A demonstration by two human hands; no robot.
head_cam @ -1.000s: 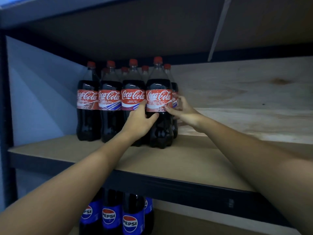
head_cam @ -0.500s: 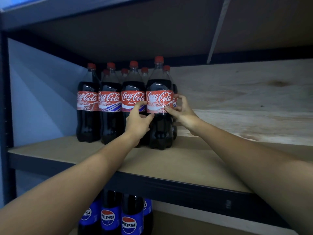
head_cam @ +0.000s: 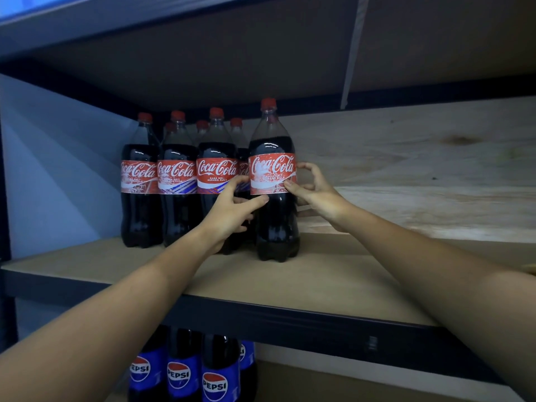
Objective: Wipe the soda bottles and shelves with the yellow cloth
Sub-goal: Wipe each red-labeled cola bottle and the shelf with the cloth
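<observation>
Both your hands are on the rightmost front Coca-Cola bottle [head_cam: 274, 181], which stands upright on the middle shelf [head_cam: 333, 280], a little forward and to the right of the other bottles. Your left hand [head_cam: 232, 210] has its grip round the bottle's left side just under the red label: the thumb lies across the dark front of the bottle and the fingers curl away behind it, out of sight. Your right hand [head_cam: 314, 192] pinches the right edge of the label, thumb on the front, index finger arched over the top corner, the other fingers curled behind. So each grip is closed on that one bottle, neither of them wide.

To its left, the other Coca-Cola bottles [head_cam: 177, 181] stand packed shoulder to shoulder in a front row of three, with more red caps showing from a row behind. All sit toward the left end of the shelf, close to the pale side wall [head_cam: 58, 175]. The right part of the shelf board is bare wood colour, backed by a plywood panel [head_cam: 420, 152].

Below the dark front edge of the shelf, Pepsi bottles [head_cam: 214, 378] with blue labels stand on the lower shelf, only their upper parts visible. The underside of the upper shelf [head_cam: 203, 53] fills the top of the view.
</observation>
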